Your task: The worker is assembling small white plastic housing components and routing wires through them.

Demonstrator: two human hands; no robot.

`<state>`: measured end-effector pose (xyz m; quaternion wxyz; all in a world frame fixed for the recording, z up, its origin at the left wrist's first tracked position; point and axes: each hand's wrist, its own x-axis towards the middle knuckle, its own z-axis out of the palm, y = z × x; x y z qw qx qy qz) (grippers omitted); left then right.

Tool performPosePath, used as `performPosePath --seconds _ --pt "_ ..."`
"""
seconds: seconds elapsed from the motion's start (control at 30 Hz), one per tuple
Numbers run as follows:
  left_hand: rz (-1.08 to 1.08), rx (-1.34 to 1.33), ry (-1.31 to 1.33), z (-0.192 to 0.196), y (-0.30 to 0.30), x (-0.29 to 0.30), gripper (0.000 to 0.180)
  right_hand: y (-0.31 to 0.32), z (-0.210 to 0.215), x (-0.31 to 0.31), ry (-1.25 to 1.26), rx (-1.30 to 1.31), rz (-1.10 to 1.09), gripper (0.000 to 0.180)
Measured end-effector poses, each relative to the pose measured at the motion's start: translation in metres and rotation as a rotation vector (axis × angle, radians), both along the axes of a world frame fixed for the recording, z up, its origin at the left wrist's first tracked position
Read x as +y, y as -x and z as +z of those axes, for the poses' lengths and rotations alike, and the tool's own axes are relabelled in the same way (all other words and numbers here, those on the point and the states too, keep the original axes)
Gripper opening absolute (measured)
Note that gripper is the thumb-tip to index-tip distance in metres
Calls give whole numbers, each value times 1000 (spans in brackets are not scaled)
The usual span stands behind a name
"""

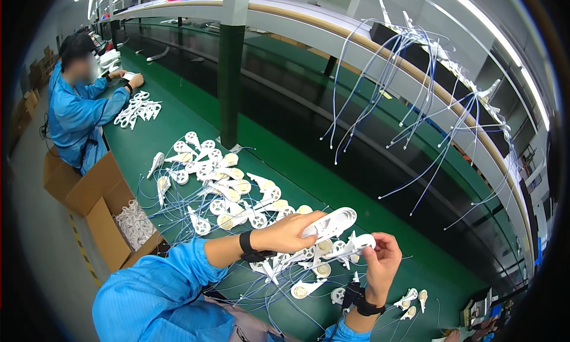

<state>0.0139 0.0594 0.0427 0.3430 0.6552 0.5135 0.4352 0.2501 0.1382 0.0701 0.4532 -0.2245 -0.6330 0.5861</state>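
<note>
"What's that person working on, down at this end?"

"Two pieces at once. The left hand (286,233) is wrapped round the near end of a white shell (336,222), long and rounded, its hollow, ridged side showing. The right hand (383,263) has a white round-ended piece (363,242) pinched by thumb and forefinger, the other fingers curled loosely behind."

"Are the two touching?"

"They're close beside each other; from here I can't swear to a gap. Both are up above the pile of white parts (217,191), the ones tangled in blue-grey cables (172,217), on the green table (196,118)."

"So which step would you call it?"

"Bringing a pair together, I'd guess — one part in each hand, nothing visibly joined. It could as easily be a look-over."

"And if it's pairing, what does the next move call for?"

"Turning the round end to meet the shell's hollow, I'd say, with the left grip kept steady and the pinch light. A loose cable could get trapped — though whether that piece has a cable of its own, I can't make out. Too much clutter underneath."
</note>
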Motion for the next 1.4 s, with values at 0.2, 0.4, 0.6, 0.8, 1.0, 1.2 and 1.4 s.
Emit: performPosePath --seconds 0.2,0.4,0.6,0.8,1.0,1.2,1.4 --pt "-39 30 -85 0 -10 -2 52 10 -14 6 -53 -66 -92 27" --pt "-57 70 -53 2 -10 -5 54 21 -15 2 -168 -72 -109 26" --pt "-62 84 -70 8 -12 -9 52 25 -18 1 -187 -107 -137 25" --pt "-55 102 -85 2 -13 -8 47 29 -19 1 -206 -146 -170 24" --pt "-46 113 -100 -1 -13 -7 42 29 -17 2 -379 -241 -268 34" --pt "-93 142 -99 3 -16 -9 39 33 -16 -3 -246 -182 -201 38" --pt "-62 193 -128 3 -19 -10 39 26 -17 -1 -140 -283 -77 29"
